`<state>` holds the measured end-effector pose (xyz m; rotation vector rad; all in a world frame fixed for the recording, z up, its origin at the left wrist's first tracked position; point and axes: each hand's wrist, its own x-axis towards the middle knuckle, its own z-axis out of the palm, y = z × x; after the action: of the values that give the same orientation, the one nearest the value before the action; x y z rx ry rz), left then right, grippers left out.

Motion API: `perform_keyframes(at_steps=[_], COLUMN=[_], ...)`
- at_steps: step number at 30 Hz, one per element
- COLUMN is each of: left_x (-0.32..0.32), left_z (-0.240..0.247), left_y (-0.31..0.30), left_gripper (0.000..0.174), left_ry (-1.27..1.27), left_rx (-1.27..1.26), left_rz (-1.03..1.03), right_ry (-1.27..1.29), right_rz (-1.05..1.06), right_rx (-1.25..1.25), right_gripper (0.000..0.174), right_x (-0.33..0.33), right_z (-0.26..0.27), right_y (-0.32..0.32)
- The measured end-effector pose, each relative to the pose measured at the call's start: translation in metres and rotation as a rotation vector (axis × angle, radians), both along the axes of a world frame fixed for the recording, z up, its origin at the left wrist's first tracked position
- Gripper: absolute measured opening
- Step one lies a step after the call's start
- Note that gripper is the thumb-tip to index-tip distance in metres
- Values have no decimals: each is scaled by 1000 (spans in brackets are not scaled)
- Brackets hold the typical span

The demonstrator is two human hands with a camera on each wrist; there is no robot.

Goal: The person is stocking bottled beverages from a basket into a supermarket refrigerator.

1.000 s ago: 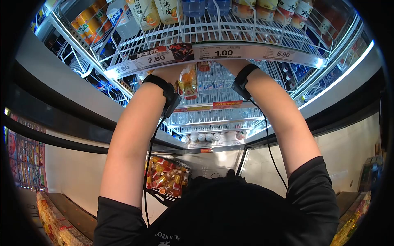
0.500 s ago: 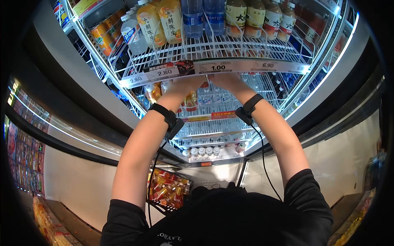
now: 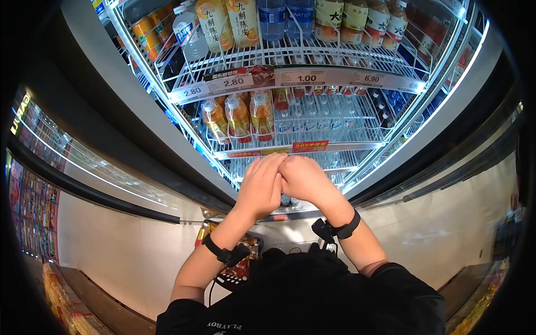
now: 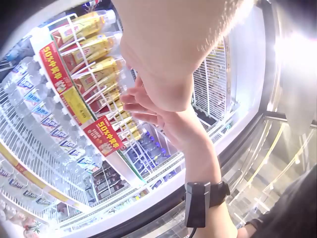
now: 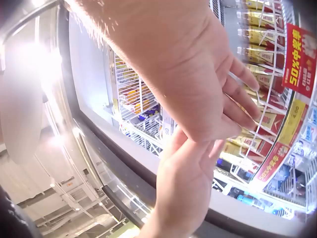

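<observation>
In the head view the left hand (image 3: 261, 187) and right hand (image 3: 304, 177) meet in front of the cooler, backs up, fingertips touching or overlapping. Nothing shows in either one; the space under the palms is partly hidden. Relaxed, slightly bent fingers show on the right hand (image 4: 166, 119) in the left wrist view, and on the same hand (image 5: 210, 94) in the right wrist view. Beyond the hands, three amber bottles (image 3: 239, 118) stand at the left of the second shelf. Clear bottles (image 3: 312, 120) lie or stand to their right; which, I cannot tell.
A price rail (image 3: 335, 77) fronts the upper shelf, which holds drinks such as a blue bottle (image 3: 272, 21). Below runs a rail with a red label (image 3: 310, 146). A dark door edge (image 3: 145, 167) flanks the left. A basket (image 3: 241, 273) with packaged goods is partly behind the left forearm.
Both hands have come back from under the upper price rail, toward the body, and now meet below the second shelf's rail. The three amber bottles are uncovered.
</observation>
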<state>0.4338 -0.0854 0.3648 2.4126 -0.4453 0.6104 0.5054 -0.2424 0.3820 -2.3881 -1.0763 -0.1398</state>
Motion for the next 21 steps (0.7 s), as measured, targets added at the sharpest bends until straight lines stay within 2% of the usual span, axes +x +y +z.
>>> perform_keyframes(at_steps=[2,7,10,11,12,13,14,15,17,20,21], left_x=[-21,-60,-87,-96,-109,-121,-133,-148,-178,-227,-240], left_z=[-16,-44,-60,-66,-72,-79,-103,-101,-134,-208,-214], left_y=[7,29,49,54,60,66,75,76,89,119,126], left_gripper=[46,43,38,35,34,34,32,30,29,29,30], left_ry=[60,27,146,204,292,378,337,478,522,491,475], left_rx=[-98,-123,-154,-244,-303,-363,-344,-474,-573,-541,-544], left_rz=[10,72,106,124,170,214,241,337,450,578,631], right_ry=[129,206,240,253,236,258,259,259,308,375,380], right_rz=[109,218,279,304,339,367,398,427,439,430,452], right_rx=[-110,-196,-235,-257,-136,-145,-118,-90,-142,-416,-427], right_gripper=[19,16,17,19,16,16,18,19,22,30,30], right_x=[-13,-37,-51,-56,-63,-69,-75,-82,-95,-110,-114], right_z=[-4,-30,-43,-48,-60,-66,-72,-77,-84,-99,-105], right_y=[4,30,48,53,57,61,66,71,81,99,105])
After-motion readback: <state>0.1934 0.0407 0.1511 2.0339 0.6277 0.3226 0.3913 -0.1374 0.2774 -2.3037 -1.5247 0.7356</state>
